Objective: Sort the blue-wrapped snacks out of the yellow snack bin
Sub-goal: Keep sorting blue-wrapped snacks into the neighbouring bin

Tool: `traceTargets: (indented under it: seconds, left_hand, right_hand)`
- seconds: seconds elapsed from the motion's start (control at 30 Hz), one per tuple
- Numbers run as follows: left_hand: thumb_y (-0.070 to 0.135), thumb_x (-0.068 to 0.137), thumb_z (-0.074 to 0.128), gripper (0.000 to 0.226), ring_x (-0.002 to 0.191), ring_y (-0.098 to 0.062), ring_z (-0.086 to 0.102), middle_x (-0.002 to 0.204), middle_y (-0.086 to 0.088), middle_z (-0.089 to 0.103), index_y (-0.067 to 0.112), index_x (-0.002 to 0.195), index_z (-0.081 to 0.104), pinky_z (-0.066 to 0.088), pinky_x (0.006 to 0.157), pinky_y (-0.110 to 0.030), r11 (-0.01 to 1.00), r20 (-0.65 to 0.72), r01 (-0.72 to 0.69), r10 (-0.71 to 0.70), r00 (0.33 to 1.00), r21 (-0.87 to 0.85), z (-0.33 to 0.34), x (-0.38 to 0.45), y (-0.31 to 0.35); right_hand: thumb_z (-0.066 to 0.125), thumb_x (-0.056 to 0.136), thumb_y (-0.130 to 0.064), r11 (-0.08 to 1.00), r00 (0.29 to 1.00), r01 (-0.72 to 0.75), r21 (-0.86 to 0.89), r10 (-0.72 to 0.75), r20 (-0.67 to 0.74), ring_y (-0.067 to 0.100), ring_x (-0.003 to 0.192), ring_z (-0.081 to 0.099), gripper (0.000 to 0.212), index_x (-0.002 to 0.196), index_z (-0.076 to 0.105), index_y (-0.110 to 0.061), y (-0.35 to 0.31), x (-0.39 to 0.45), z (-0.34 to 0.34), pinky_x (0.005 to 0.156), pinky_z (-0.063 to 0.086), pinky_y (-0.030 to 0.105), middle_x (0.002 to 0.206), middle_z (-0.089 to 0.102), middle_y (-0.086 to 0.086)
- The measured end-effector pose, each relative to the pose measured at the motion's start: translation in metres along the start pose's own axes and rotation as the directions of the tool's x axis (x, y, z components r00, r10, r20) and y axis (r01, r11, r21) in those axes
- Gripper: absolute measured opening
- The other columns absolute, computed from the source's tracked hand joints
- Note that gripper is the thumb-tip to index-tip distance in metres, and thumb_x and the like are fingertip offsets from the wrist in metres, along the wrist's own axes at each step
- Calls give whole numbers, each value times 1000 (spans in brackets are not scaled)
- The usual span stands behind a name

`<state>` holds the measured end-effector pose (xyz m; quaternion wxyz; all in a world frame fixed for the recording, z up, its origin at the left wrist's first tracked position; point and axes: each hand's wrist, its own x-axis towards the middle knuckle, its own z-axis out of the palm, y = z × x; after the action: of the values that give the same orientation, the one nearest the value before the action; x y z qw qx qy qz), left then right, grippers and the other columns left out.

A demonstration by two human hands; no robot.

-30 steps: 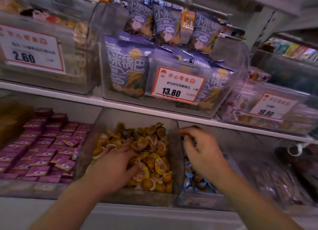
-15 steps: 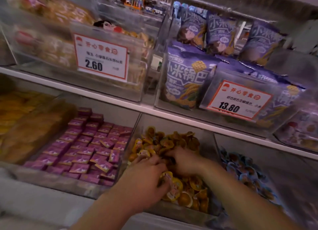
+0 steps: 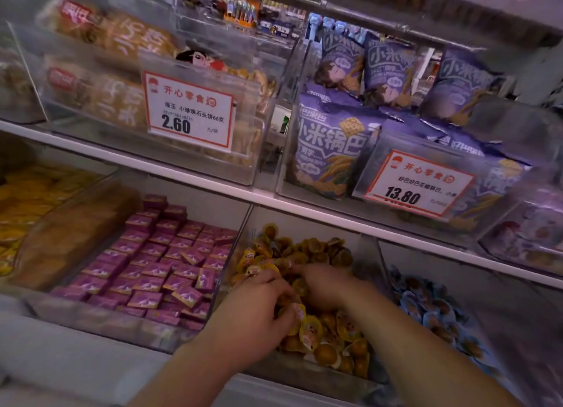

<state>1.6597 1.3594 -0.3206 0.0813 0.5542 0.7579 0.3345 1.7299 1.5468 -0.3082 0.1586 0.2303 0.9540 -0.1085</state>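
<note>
The clear bin [image 3: 307,373] on the lower shelf holds a heap of yellow-wrapped snacks [image 3: 332,330]. Both of my hands are down in that heap. My left hand [image 3: 253,312] lies on the near left of the pile, fingers loosely bent over the wrappers, holding nothing that I can see. My right hand [image 3: 329,288] reaches in from the right, its fingertips pushed in among the wrappers and hidden. The neighbouring bin to the right holds blue-wrapped snacks [image 3: 426,312]. No blue wrapper shows among the yellow ones.
Left of the yellow bin is a bin of purple square packets [image 3: 158,263], and further left are orange packs [image 3: 27,205]. The white shelf edge [image 3: 274,199] overhangs the bins, carrying clear boxes with price tags [image 3: 189,111] and purple bags [image 3: 332,151].
My right hand has moved from above the blue-snack bin leftwards into the yellow pile. My left hand has stayed in the pile. The view has swung to the left.
</note>
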Motion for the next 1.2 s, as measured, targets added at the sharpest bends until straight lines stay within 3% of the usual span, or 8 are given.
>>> traceTargets:
  seconds: [0.27, 0.37, 0.5, 0.57, 0.7, 0.83, 1.03, 1.2]
  left_hand:
    - [39, 92, 58, 20, 101, 0, 56, 109, 20, 55, 32, 108, 68, 48, 88, -21, 988, -141, 7, -29, 990, -154, -5, 4, -2]
    - [34, 90, 61, 25, 103, 3, 57, 113, 20, 55, 34, 116, 64, 44, 85, -11, 965, -271, 44, -116, 955, -257, -5, 11, -2]
    - [46, 79, 64, 63, 111, 2, 57, 130, 15, 49, 37, 138, 42, 53, 91, -27, 875, -273, 76, -230, 934, -477, -1, 18, -2]
    - [51, 76, 64, 71, 119, -1, 55, 136, 15, 50, 39, 141, 39, 50, 97, -31, 882, -169, 91, -189, 967, -463, 3, 19, -4]
    - [39, 83, 52, 61, 126, -15, 49, 137, 10, 52, 36, 143, 43, 41, 106, -33, 1000, -8, 2, -2, 1000, 21, 13, 18, -6]
    - [44, 86, 38, 50, 119, -16, 51, 128, 11, 56, 35, 133, 54, 39, 104, -34, 979, 68, -17, 3, 998, 202, 17, 19, -6]
    - [43, 86, 28, 47, 110, -20, 53, 119, 8, 59, 31, 119, 60, 37, 96, -38, 916, 45, -3, -17, 999, 401, 19, 22, -3]
    - [27, 86, 48, 35, 109, -24, 53, 119, 3, 57, 28, 118, 60, 39, 93, -38, 915, -51, 63, -46, 998, 399, 11, 30, -6]
  right_hand:
    - [76, 84, -38, 909, 985, 42, 415, 32, -171, 14, 95, 65, 21, 100, 72, -25, 21, -5, -24, 73, 50, 20, 95, 70, -8]
    - [78, 82, -38, 655, 986, 64, 753, 74, -149, 24, 92, 71, 30, 106, 74, -20, 20, -17, -35, 82, 58, 39, 97, 76, 5]
    - [80, 75, -35, 449, 993, 99, 888, 13, -117, 19, 99, 71, 39, 108, 71, -16, 18, -35, -41, 84, 55, 32, 104, 76, 6]
    - [77, 81, -28, 523, 991, 124, 843, -28, -128, 13, 97, 70, 24, 104, 72, -21, 16, -42, -42, 82, 53, 23, 102, 76, 1]
    - [70, 91, -35, 931, 997, 68, 360, -48, -64, 6, 117, 56, 37, 127, 61, -35, 15, -47, -44, 98, 43, 18, 128, 59, -12]
    - [71, 89, -32, 964, 999, -29, 265, 37, -24, 15, 122, 53, 57, 142, 50, -28, 21, -53, -44, 101, 43, 23, 138, 53, -3]
    - [52, 92, -31, 985, 979, -172, -23, 168, -113, 26, 97, 61, 26, 113, 60, -19, 23, -53, -49, 74, 47, 28, 114, 62, 9]
    - [46, 101, -26, 991, 977, 0, 132, 28, -213, 20, 115, 57, 36, 136, 53, -25, 7, -47, -35, 88, 44, 26, 128, 59, 0]
